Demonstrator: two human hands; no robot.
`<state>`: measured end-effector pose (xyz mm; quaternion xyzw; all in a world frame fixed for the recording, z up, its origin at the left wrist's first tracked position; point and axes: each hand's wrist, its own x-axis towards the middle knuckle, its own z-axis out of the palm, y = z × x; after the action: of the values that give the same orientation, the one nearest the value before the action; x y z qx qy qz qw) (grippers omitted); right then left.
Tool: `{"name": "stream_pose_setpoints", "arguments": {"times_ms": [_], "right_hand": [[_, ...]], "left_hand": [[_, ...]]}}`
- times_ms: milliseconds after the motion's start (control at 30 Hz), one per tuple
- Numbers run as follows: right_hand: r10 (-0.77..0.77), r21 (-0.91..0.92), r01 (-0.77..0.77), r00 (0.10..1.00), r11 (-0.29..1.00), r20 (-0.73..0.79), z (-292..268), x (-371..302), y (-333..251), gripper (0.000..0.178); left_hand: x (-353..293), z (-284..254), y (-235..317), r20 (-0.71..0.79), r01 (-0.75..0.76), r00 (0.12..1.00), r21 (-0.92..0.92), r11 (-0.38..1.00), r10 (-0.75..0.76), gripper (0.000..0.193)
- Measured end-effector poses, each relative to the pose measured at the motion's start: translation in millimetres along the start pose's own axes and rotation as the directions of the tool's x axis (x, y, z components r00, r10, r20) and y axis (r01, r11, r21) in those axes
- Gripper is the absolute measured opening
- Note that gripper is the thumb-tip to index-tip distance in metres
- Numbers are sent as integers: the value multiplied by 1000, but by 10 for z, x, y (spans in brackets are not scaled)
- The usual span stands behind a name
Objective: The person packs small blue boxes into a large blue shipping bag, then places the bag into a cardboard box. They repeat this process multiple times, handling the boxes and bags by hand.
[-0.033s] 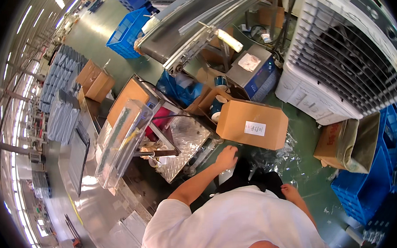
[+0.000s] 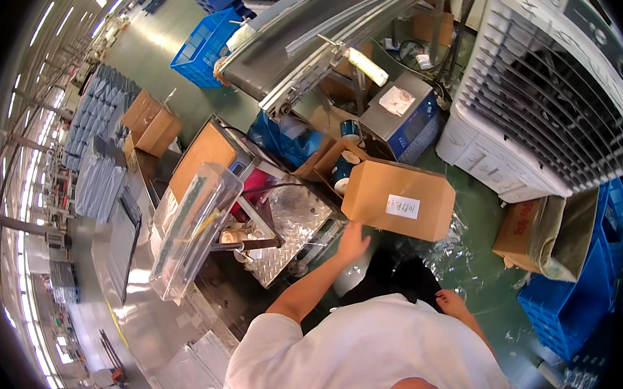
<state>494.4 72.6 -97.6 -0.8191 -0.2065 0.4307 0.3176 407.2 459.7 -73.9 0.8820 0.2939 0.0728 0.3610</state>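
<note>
My left hand point(image 2: 354, 242) reaches forward with fingers stretched, its tips at the lower left corner of a brown cardboard box point(image 2: 375, 197). Whether they touch the box cannot be told. A white label point(image 2: 403, 206) is on the box's front flap. Behind that flap, inside the box, sits a dark roll with a pale end point(image 2: 344, 169). My right hand point(image 2: 450, 303) hangs by my right leg, its fingers loosely curled together, with nothing seen in it. Left of the box stands a cart with a metal tread-plate deck point(image 2: 299, 217).
A conveyor point(image 2: 273, 60) runs across the back. A large white air cooler point(image 2: 497, 160) stands right, near blue crates point(image 2: 561, 303) and an opened carton point(image 2: 520, 234). Clear plastic film point(image 2: 442, 250) litters the green floor. A clear plastic cover point(image 2: 195, 231) juts up beside the cart.
My left hand has moved slightly forward to the cardboard box's corner, and its bent fingers have stretched out. My right hand stays by my leg. The view has shifted a little.
</note>
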Motion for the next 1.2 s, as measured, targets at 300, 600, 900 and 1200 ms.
{"name": "stream_pose_setpoints", "arguments": {"times_ms": [300, 600, 900, 1200], "right_hand": [[176, -250, -146, 979, 957, 99, -406, 939, 366, 19], [383, 140, -384, 923, 913, 38, 0, 722, 436, 16], [546, 168, -567, 823, 806, 161, 399, 957, 157, 19], [22, -28, -19, 995, 999, 100, 68, 2138, -711, 20]], "left_hand": [[1794, -357, -1069, -570, 402, 721, -119, 908, -394, 79], [3441, -1122, -2515, -699, 835, 487, 195, 515, -524, 76], [3847, -1133, -3250, -481, 710, 689, 297, 638, -542, 40], [3516, -355, -3441, -751, 284, 96, -608, 741, -653, 38]]}}
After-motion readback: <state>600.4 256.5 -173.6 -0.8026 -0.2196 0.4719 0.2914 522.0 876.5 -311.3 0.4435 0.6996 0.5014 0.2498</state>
